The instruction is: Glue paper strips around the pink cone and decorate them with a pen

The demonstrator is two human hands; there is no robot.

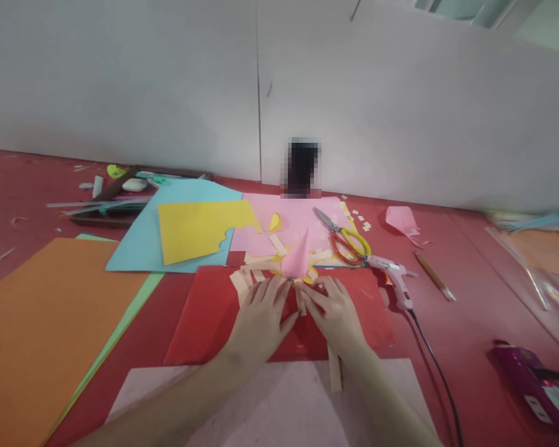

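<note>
Pink cone (295,259) beyond left fingers (263,292), right fingers (325,297), grip unclear; dark tray (97,220) holds white lump (135,185).

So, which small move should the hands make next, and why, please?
Perhaps the left hand and right hand should gently steady the near side of the pink paper cone: their fingertips are close to its base, and beige paper strips spread out around it.
</note>
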